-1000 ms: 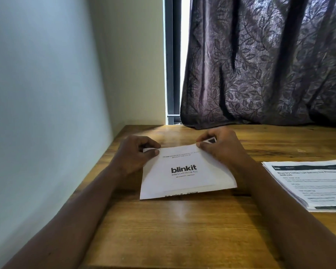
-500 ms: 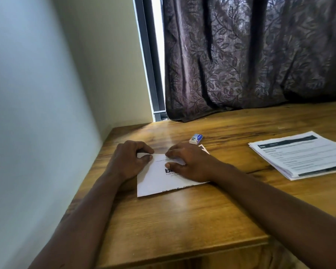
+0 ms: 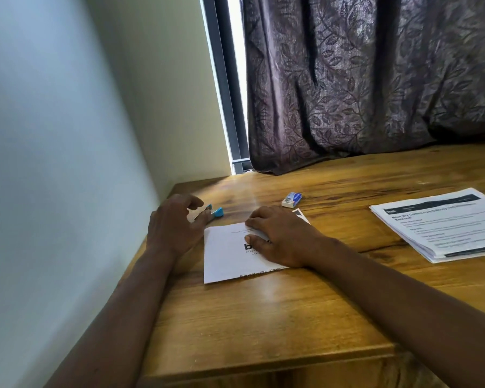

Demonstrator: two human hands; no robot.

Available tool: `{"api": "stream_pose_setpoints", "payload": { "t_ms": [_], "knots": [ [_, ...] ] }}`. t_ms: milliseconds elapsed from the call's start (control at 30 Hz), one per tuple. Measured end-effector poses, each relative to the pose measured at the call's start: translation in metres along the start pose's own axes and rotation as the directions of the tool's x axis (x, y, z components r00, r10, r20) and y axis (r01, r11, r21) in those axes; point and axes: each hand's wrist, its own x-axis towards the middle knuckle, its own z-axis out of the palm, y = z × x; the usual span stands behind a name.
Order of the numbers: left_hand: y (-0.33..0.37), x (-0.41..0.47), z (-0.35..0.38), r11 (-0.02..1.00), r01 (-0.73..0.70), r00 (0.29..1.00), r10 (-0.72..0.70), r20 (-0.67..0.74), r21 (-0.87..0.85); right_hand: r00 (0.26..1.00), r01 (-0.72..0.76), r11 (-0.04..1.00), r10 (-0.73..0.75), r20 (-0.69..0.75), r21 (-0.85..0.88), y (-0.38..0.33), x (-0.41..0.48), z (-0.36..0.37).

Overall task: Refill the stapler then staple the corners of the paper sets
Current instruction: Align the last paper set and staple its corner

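Wooden desk (image 3: pixel 263 317) pushed into a corner, a pale wall (image 3: pixel 53 163) on my left and a leaf-patterned curtain (image 3: pixel 361 93) hanging behind it.

From the head camera, my left hand (image 3: pixel 177 228) is at the far left of the desk on the blue stapler (image 3: pixel 216 212). Thumb and fingers curl round its pale rear part, and only the blue nose shows past my fingertips. My right hand (image 3: pixel 283 239) lies flat on the folded paper set (image 3: pixel 224 264), fingers fairly straight, pressing it to the wood and holding nothing.

The stapler lies just beside the set's far left corner, a little beyond it. Its long axis runs roughly left to right and the nose points towards the paper. My left hand is the nearer one, so I judge it should swing the nose round onto that corner while my right pins the sheets.

A small staple box (image 3: pixel 291 199) sits just beyond my right hand, and a stack of printed sheets (image 3: pixel 443 228) waits well apart to the right. Whether the stapler is loaded, I cannot tell.
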Motion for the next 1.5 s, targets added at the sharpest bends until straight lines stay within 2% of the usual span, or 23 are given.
{"api": "stream_pose_setpoints", "payload": {
  "t_ms": [100, 333, 400, 500, 567, 633, 733, 933, 1067, 1267, 1500],
  "knots": [
    [-0.002, 0.002, 0.002, 0.999, 0.047, 0.998, -0.046, 0.041, -0.009, 1.000, 0.017, 0.999, -0.017, -0.009, -0.042, -0.001, 0.001, 0.002],
    [-0.005, 0.012, 0.014, 0.983, 0.069, 0.967, -0.108, 0.230, 0.170, 1.000, 0.025, 0.999, -0.026, -0.013, -0.047, 0.000, 0.002, 0.004],
    [-0.007, 0.015, 0.015, 0.990, 0.091, 0.969, -0.113, 0.221, 0.110, 0.999, 0.026, 0.999, -0.027, -0.018, -0.040, 0.000, 0.002, 0.004],
    [-0.002, 0.012, 0.012, 0.985, 0.118, 0.983, -0.099, 0.154, -0.126, 0.999, 0.019, 0.999, -0.020, -0.035, -0.029, 0.001, 0.004, 0.003],
    [0.005, 0.008, 0.009, 0.975, 0.100, 0.986, -0.071, 0.149, -0.196, 0.999, 0.015, 0.999, -0.017, -0.048, -0.029, 0.000, 0.005, 0.002],
    [0.012, 0.002, 0.011, 0.991, 0.031, 0.983, -0.007, 0.185, -0.127, 0.997, 0.021, 0.999, -0.024, -0.076, -0.046, -0.001, 0.006, 0.002],
    [0.024, -0.003, 0.021, 0.990, -0.110, 0.974, 0.090, 0.208, 0.089, 0.995, 0.019, 0.997, -0.026, -0.094, -0.070, -0.002, 0.007, 0.003],
    [0.038, -0.001, 0.033, 0.962, -0.137, 0.979, 0.095, 0.180, 0.237, 0.995, -0.026, 0.992, 0.014, -0.095, -0.124, -0.003, 0.009, 0.006],
    [0.037, 0.000, 0.035, 0.958, -0.165, 0.970, 0.115, 0.214, 0.234, 0.996, -0.042, 0.988, 0.029, -0.090, -0.146, -0.004, 0.013, 0.005],
    [0.034, -0.001, 0.036, 0.967, -0.169, 0.972, 0.132, 0.194, 0.190, 0.994, -0.070, 0.991, 0.060, -0.091, -0.115, -0.001, 0.018, 0.008],
    [0.035, -0.003, 0.035, 0.971, -0.191, 0.969, 0.163, 0.186, 0.145, 0.985, -0.106, 0.991, 0.092, -0.145, -0.085, 0.003, 0.024, 0.009]
  ]
}}
